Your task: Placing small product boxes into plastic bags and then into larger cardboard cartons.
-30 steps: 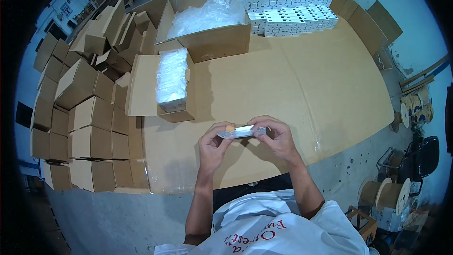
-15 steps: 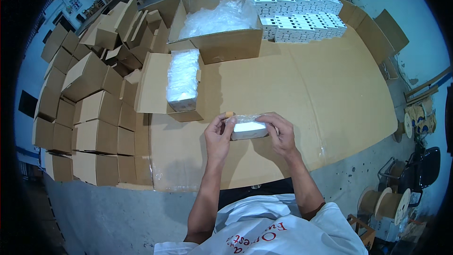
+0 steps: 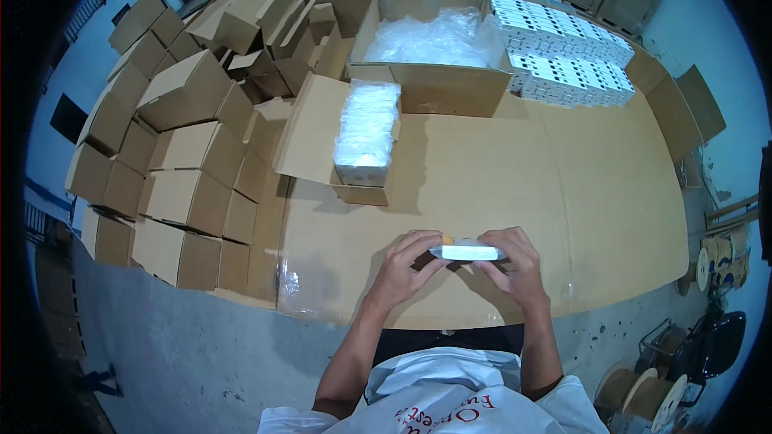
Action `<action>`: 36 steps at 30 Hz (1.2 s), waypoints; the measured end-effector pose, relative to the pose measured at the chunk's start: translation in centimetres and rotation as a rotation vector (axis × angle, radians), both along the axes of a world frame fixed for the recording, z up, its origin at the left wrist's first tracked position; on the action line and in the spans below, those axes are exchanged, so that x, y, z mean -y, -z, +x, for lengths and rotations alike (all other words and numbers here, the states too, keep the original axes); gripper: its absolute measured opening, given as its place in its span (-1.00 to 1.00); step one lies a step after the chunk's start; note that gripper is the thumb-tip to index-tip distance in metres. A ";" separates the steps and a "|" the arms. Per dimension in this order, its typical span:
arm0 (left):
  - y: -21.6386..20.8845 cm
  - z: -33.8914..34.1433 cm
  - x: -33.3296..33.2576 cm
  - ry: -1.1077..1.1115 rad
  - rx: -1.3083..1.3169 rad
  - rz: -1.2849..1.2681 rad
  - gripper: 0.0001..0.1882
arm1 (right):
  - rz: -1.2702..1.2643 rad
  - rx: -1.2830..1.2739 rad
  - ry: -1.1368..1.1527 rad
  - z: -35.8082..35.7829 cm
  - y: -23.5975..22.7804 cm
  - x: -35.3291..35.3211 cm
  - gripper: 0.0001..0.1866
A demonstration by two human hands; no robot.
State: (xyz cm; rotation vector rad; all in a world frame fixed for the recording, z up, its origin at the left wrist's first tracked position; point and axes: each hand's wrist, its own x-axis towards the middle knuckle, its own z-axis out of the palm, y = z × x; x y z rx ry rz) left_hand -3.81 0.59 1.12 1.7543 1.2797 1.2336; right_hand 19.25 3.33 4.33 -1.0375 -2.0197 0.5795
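Just above the front part of the cardboard-covered table, both hands hold a white rectangular block [image 3: 470, 252] in clear plastic film. My left hand [image 3: 408, 270] grips its left end, fingers above and thumb below; an orange-tan band shows on one fingertip. My right hand [image 3: 515, 264] pinches the right end in the same way. The block's narrow white side faces me, and its far side is hidden. Beyond it to the left, an open brown carton [image 3: 363, 194] holds a tight row of film-wrapped white pieces [image 3: 367, 130].
A large brown box [image 3: 458, 90] full of clear plastic bags [image 3: 438, 36] stands at the back. Beside it, stacked white pieces with dark openings [image 3: 572, 80] fill the back right. Folded brown cartons [image 3: 189, 153] pile up on the left. Wooden spools [image 3: 643, 394] stand on the floor at right.
The view has shifted, so the scene sits further right. Both hands have tilted the block, and it now shows a narrower side. Both hands still grip its ends.
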 end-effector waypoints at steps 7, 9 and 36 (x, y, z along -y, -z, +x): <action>0.2 -2.1 0.7 -0.027 0.035 -0.097 -0.60 | -0.161 -0.027 0.018 -1.8 -0.1 0.0 -0.68; -0.2 -3.1 1.3 -0.085 0.084 -0.159 -0.50 | -0.117 -0.017 0.021 -2.6 -0.2 -0.3 -0.70; 3.1 -12.5 4.1 -0.421 -0.351 -0.050 -0.62 | 0.235 0.015 -0.217 -22.4 -2.0 -5.4 -0.72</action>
